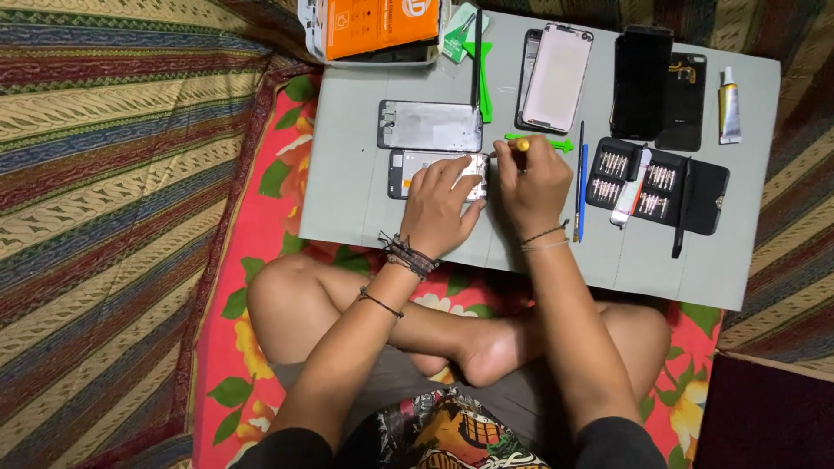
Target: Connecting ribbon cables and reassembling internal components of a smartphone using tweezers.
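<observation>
Grey board [347, 217] fills mid-frame; on it a phone [408, 165] lies long axis left-right, centre frame. Left hand [441, 204] presses its right end, fingers spread. Right hand [532, 187], just right, pinches a screwdriver [512, 147] pointing left at it.

Free passage lies along the near and left margins of the grey board [347, 213], where bare surface shows. Beyond the two hands, the metal phone frame [430, 125] blocks forward travel. To the right, the blue pry tool [583, 191] and the open bit case [656, 184] stand close together. The far edge is crowded by the orange box [378, 26], pink phone shell [556, 78] and black phone [641, 82].
</observation>
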